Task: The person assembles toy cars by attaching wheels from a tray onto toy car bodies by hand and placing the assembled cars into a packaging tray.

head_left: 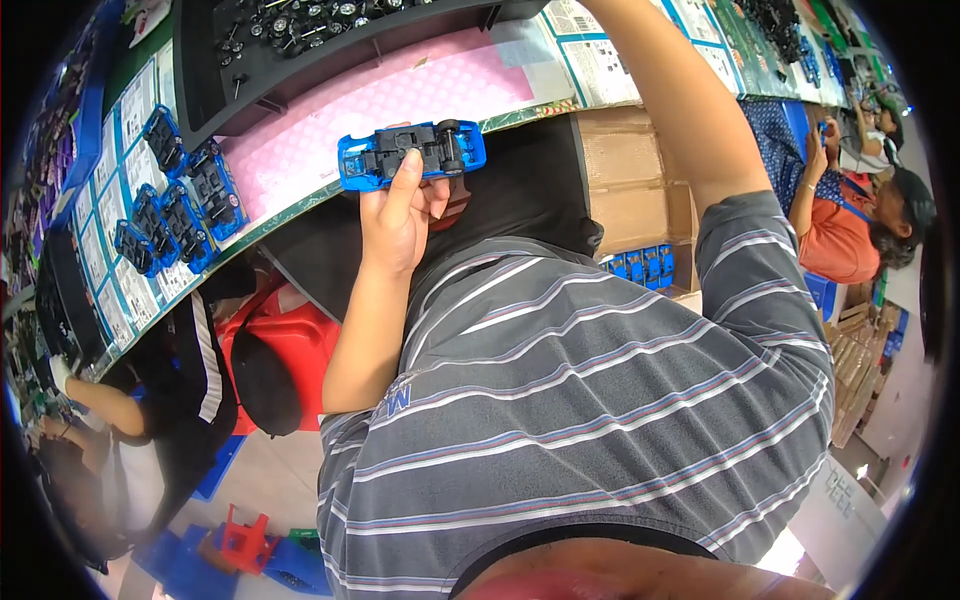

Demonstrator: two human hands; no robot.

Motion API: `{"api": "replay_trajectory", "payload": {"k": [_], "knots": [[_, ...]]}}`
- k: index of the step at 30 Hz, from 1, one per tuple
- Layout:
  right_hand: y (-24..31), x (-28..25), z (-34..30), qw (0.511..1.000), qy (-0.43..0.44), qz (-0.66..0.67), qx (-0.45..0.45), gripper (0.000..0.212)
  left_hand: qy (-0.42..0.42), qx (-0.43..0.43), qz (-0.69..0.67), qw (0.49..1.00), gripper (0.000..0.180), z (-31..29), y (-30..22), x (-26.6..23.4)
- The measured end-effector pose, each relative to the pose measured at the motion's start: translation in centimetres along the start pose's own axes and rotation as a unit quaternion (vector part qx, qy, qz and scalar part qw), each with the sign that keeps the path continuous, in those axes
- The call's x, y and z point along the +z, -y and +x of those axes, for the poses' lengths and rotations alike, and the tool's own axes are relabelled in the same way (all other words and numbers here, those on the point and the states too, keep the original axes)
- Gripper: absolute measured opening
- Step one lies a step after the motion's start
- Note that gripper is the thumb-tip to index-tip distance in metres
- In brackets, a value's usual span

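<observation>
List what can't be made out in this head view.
All in the head view:
- Right hand: cut off by the upper edge; only the right arm shows, so any grip is unknown.
- Blue toy car: its roof side faces away, hidden by its own chassis.
- Left hand: some fingers are hidden behind the car.
- Black tray: far side cut off by the upper edge.
- Cardboard box: partly covered by the striped shirt.

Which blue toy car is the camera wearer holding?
The blue toy car gripped in the left hand, underside facing the camera; the grouped cars at picture left and the row of cars in the carton are unheld.
</observation>
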State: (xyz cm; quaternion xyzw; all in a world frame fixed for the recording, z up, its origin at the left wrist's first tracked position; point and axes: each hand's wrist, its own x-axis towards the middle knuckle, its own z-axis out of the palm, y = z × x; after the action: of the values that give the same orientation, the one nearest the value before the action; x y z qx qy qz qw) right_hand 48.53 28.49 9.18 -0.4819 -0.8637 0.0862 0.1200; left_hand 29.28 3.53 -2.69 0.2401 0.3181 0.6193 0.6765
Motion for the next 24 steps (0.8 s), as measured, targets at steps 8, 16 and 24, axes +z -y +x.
{"api": "replay_trajectory", "payload": {"k": [8,16,24], "knots": [[-4.0,3.0,2.9,0.996,0.005,-0.023,-0.084,0.018,-0.022,0.009,-0.009,1.000,0.027,-0.6,-0.7,-0.2],[-1.1,2.1,3.1,0.990,0.059,-0.109,-0.068,0.018,0.000,-0.005,0.011,1.000,0.026,-0.3,-0.1,-0.3],[-2.3,0.0,0.7,0.976,-0.007,0.180,-0.123,0.014,-0.005,-0.001,0.022,1.000,0.024,-1.1,0.3,-1.3]]}}
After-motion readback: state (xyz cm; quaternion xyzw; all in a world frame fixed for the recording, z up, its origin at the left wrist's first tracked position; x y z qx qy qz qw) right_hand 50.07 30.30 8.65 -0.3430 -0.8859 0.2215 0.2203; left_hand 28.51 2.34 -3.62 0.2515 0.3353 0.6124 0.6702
